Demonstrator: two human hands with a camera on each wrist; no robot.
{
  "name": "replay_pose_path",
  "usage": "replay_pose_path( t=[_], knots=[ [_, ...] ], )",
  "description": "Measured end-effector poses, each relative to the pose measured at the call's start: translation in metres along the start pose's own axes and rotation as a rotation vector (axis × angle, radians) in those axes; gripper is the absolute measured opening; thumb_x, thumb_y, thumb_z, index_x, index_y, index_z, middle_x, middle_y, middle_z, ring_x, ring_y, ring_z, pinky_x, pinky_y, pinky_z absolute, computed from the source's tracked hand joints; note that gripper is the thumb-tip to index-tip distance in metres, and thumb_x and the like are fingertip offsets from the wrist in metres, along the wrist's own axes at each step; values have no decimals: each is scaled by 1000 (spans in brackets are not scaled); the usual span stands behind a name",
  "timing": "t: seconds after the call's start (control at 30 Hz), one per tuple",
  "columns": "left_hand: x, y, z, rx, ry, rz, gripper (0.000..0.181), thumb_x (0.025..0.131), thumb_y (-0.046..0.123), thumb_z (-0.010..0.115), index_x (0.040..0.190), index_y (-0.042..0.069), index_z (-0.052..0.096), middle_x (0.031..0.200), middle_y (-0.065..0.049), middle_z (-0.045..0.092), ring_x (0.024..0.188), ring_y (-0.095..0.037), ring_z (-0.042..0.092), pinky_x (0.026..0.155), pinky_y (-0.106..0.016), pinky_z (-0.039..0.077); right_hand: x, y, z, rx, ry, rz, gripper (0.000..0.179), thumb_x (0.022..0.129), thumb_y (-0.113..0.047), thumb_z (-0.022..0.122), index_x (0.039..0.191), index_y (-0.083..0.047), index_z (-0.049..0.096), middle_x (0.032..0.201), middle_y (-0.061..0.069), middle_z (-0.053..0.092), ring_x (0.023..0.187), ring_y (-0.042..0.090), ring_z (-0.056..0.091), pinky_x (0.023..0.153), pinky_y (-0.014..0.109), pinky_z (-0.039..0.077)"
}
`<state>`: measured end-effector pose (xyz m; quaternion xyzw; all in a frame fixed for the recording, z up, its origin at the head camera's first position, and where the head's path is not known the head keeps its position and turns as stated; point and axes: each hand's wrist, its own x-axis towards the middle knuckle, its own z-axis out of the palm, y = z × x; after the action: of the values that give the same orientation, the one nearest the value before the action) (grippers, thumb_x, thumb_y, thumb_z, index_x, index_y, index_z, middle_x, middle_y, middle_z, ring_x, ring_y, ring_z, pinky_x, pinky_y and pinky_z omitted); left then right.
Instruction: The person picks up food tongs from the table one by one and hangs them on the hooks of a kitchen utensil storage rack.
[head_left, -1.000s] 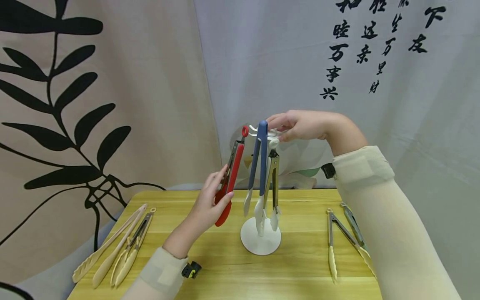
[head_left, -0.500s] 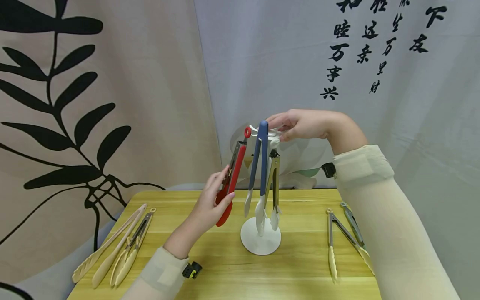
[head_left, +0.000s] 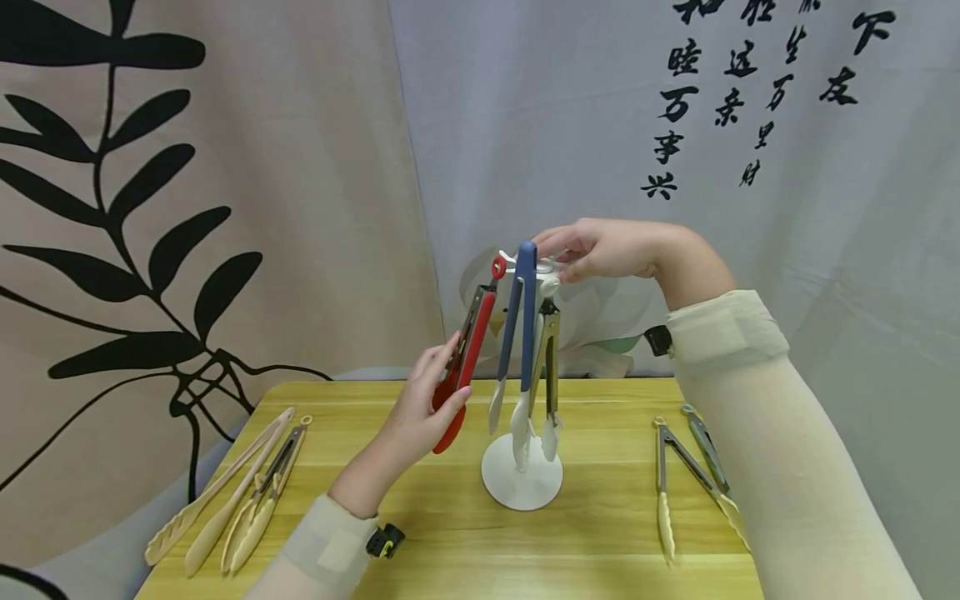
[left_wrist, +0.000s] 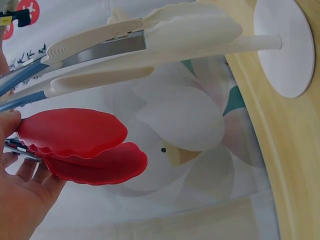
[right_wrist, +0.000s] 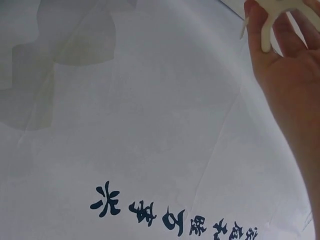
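Note:
My left hand (head_left: 420, 408) holds a pair of red tongs (head_left: 476, 333) between thumb and fingers. Their red scalloped heads (left_wrist: 75, 132) point downward past the palm, toward the table. At the top, the tongs' red ring sits right at a white hook of the rotating-style stand, whose round base (head_left: 522, 487) rests on the table. Blue-handled tongs (head_left: 528, 325) and tongs with gold-toned arms (head_left: 552, 350) hang from the stand. My right hand (head_left: 603, 250) grips the stand's hooked top (right_wrist: 272, 15) from the right, its fingertips partly hidden behind the blue handle.
Two pairs of cream-headed tongs (head_left: 213, 500) lie on the wooden table (head_left: 420, 550) at the left. At the right lie cream-tipped tongs (head_left: 663, 500) and grey-handled tongs (head_left: 705, 446), partly behind my right sleeve (head_left: 780, 450). A printed curtain (head_left: 322, 208) hangs behind.
My left hand has shifted the red tongs slightly to the right, bringing their ring closer against the stand's hook. The right hand stays on the stand's top.

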<state>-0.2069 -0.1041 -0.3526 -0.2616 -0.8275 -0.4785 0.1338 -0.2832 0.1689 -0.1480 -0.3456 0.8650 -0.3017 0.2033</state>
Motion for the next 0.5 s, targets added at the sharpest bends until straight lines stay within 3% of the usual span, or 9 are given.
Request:
replay_pose_path(
  t=[0.5],
  knots=[
    [1,-2,3,37,-30,-17,70,93,17,59,150,33,21,138,-3,38,97,-23,57,78,-31,55,-1,0,0,-3,-13,-18,47,93,2,50,135,-19,54,151,-2,30,142,33,22,112,52,25]
  ],
)
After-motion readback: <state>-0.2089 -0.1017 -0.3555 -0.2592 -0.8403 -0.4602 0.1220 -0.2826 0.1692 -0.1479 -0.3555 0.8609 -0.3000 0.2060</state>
